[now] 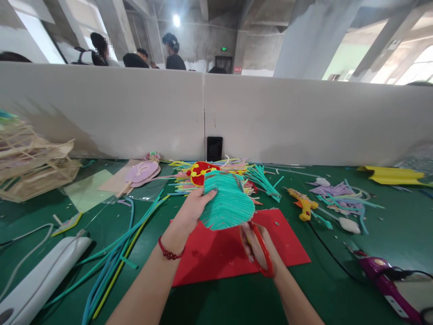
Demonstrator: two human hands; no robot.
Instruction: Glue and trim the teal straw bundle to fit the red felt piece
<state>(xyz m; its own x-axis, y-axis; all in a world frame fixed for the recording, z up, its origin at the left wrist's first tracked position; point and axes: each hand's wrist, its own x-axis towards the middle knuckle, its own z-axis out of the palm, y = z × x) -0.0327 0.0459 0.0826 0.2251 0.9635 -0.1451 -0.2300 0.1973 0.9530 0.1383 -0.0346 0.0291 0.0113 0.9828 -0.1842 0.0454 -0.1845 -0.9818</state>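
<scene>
The left forearm comes up from the lower edge and angles toward the middle of the table (338, 280), a red bead bracelet (169, 253) around the wrist. The left hand (191, 212) is raised above the surface and grips the left edge of a teal ribbed piece (228, 203), thumb on top and fingers tucked beneath, so that the piece is held nearly flat and tilted a little toward the camera. The right forearm enters from the lower right, and the right hand (259, 246) is curled around the red handles of the scissors (263, 253), fingers through the loops, knuckles facing down. The scissors point up toward the lower right edge of the teal piece, and their blades are hidden under it. Both hands hang over a red sheet (216, 257) lying flat on the green table. Just behind the teal piece are a red and yellow ornament (200, 172) and a heap of coloured strips. A yellow glue gun (303, 203) lies to the right, well apart from the hands, and long teal strands (115, 257) trail to the left.
</scene>
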